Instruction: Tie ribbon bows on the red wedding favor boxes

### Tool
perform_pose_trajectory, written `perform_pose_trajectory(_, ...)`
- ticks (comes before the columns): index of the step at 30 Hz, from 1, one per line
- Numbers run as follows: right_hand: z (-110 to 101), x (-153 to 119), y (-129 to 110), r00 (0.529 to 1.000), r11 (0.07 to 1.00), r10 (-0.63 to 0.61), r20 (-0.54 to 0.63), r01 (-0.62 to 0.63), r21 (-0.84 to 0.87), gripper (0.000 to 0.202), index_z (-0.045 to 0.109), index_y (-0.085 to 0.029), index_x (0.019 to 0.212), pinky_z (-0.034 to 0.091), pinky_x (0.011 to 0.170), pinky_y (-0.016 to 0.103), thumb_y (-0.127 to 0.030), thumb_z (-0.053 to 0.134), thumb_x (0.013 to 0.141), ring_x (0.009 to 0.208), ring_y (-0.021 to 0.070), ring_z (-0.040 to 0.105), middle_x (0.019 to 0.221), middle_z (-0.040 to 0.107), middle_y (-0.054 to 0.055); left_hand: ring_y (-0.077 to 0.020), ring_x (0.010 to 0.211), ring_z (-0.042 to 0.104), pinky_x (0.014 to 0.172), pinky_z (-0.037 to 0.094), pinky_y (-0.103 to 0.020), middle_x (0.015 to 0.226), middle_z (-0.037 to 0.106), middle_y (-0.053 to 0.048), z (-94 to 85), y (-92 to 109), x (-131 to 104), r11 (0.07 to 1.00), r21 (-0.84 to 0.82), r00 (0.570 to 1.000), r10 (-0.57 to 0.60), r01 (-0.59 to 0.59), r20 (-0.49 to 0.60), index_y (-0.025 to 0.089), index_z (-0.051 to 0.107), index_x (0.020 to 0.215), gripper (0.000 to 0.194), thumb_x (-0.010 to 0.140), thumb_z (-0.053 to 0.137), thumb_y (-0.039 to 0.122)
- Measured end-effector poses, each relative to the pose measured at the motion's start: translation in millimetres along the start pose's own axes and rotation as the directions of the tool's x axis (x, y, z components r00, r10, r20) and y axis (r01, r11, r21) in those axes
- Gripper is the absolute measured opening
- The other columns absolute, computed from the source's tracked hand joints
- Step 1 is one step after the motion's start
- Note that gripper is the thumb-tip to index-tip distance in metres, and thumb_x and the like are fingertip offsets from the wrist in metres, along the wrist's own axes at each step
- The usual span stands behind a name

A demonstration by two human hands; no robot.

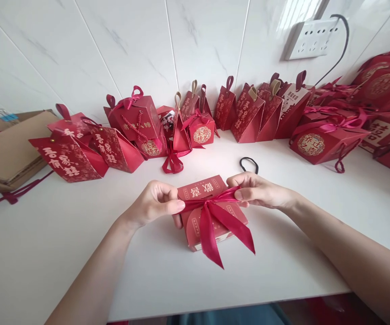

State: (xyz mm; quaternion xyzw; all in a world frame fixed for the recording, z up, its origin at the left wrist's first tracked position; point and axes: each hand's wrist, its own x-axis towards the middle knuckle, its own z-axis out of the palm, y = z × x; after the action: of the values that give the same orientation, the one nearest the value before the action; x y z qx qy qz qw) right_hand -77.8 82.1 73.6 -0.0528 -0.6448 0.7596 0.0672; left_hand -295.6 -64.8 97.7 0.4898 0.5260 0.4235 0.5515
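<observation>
A red gift box (pixel 203 186) with pale printed characters lies on the white table in front of me. Across its top runs a dark pink satin ribbon (pixel 211 225), tied in a bow at the middle, with two pointed tails hanging toward me over the near edge. My left hand (pixel 157 203) pinches the bow's left loop between thumb and fingers, some fingers beside the box. On the other side, my right hand (pixel 259 189) pinches the right loop the same way. Both loops are stretched outward, and the fingertips hide their ends.
Several red gift boxes (pixel 249 113) stand along the tiled wall. More boxes (pixel 326 135) crowd the right. Flat brown cardboard (pixel 8 149) lies at the left. Just beyond my right hand is a black hair tie (pixel 249 160). A power strip (pixel 312 38) hangs on the wall.
</observation>
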Motion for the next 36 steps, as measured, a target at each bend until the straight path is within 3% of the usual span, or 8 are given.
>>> perform_pose_trajectory(9,-0.9,0.2,0.3,1.000,0.999,0.008,-0.009,-0.009,-0.036,0.025,0.044,-0.018,0.057,0.023,0.047,0.021,-0.024,0.060,0.075,0.049,0.0069,0.036,0.053,0.045,-0.005,-0.0130,0.044,0.062,0.044,0.040,-0.019,0.048,0.067,-0.002,-2.8,-3.2,-1.5,1.000,0.021,1.000,-0.006,0.006,-0.017,0.017,0.048,0.047,0.032,0.069,0.071,0.024)
perform_pose_trajectory(14,2.3,3.9,3.1,0.955,0.995,-0.036,-0.293,0.062,0.079,0.036,0.036,-0.020,0.055,0.026,0.048,0.023,-0.032,0.058,0.080,0.047,0.0074,0.027,0.053,0.027,-0.008,-0.0161,0.051,0.066,0.051,0.048,-0.023,0.053,0.069,-0.005,-3.1,-7.5,1.6,0.999,0.004,0.999,-0.049,0.049,0.018,0.015,0.053,0.050,0.036,0.071,0.073,0.035)
perform_pose_trajectory(17,3.7,5.4,6.7,0.924,0.995,-0.080,-0.373,0.098,0.030,0.034,0.044,-0.018,0.063,0.035,0.055,0.024,-0.041,0.058,0.085,0.053,0.0093,0.038,0.058,0.038,-0.005,-0.0164,0.056,0.067,0.053,0.050,-0.023,0.061,0.071,-0.006,-4.4,-10.5,4.5,0.999,-0.032,0.999,-0.037,0.038,0.031,0.013,0.063,0.060,0.035,0.073,0.071,0.045)
perform_pose_trajectory(21,2.4,0.9,6.9,0.933,0.979,-0.186,-0.309,0.149,-0.138,0.045,0.052,-0.022,0.102,0.047,0.077,0.031,-0.061,0.060,0.080,0.085,0.0165,0.058,0.100,0.057,0.004,-0.0162,0.059,0.065,0.054,0.050,-0.023,0.065,0.071,-0.008,-5.7,-12.9,6.6,0.999,-0.043,1.000,-0.012,0.013,0.026,0.012,0.067,0.067,0.040,0.076,0.065,0.051)
perform_pose_trajectory(25,0.3,-7.6,-2.2,0.976,0.904,-0.184,-0.121,0.119,-0.410,0.093,0.036,-0.028,0.136,0.039,0.102,0.049,-0.078,0.064,0.062,0.135,0.0331,0.034,0.148,0.031,0.015,-0.0175,0.059,0.064,0.052,0.050,-0.025,0.065,0.069,-0.008,-4.4,-12.7,6.7,0.998,-0.063,1.000,-0.012,0.012,0.001,0.011,0.068,0.069,0.044,0.074,0.062,0.054)
perform_pose_trajectory(27,1.2,-10.8,-6.6,0.985,0.871,-0.165,-0.059,0.117,-0.476,0.103,0.027,-0.028,0.143,0.036,0.105,0.050,-0.074,0.068,0.061,0.139,0.0335,0.028,0.150,0.027,0.016,-0.0174,0.059,0.064,0.052,0.050,-0.025,0.065,0.068,-0.008,-3.8,-12.8,6.6,0.998,-0.065,1.000,-0.016,0.016,0.000,0.011,0.067,0.070,0.043,0.074,0.063,0.054)
perform_pose_trajectory(31,4.4,-11.6,-6.5,0.988,0.855,-0.144,-0.049,0.100,-0.509,0.104,0.018,-0.026,0.147,0.040,0.104,0.047,-0.061,0.074,0.067,0.128,0.0299,0.045,0.140,0.040,0.015,-0.0171,0.059,0.064,0.052,0.051,-0.025,0.067,0.067,-0.007,-4.3,-15.0,7.4,0.998,-0.070,1.000,0.005,-0.006,-0.019,0.011,0.065,0.074,0.044,0.073,0.064,0.056)
perform_pose_trajectory(36,6.8,-5.3,3.7,0.932,0.817,-0.255,-0.257,0.066,-0.573,0.090,0.022,-0.027,0.144,0.041,0.103,0.051,-0.051,0.073,0.073,0.126,0.0301,0.047,0.140,0.040,0.016,-0.0177,0.068,0.063,0.050,0.052,-0.025,0.075,0.065,-0.005,-5.1,-16.3,8.9,0.990,-0.078,0.981,0.105,-0.119,-0.162,0.015,0.058,0.081,0.040,0.074,0.065,0.054)
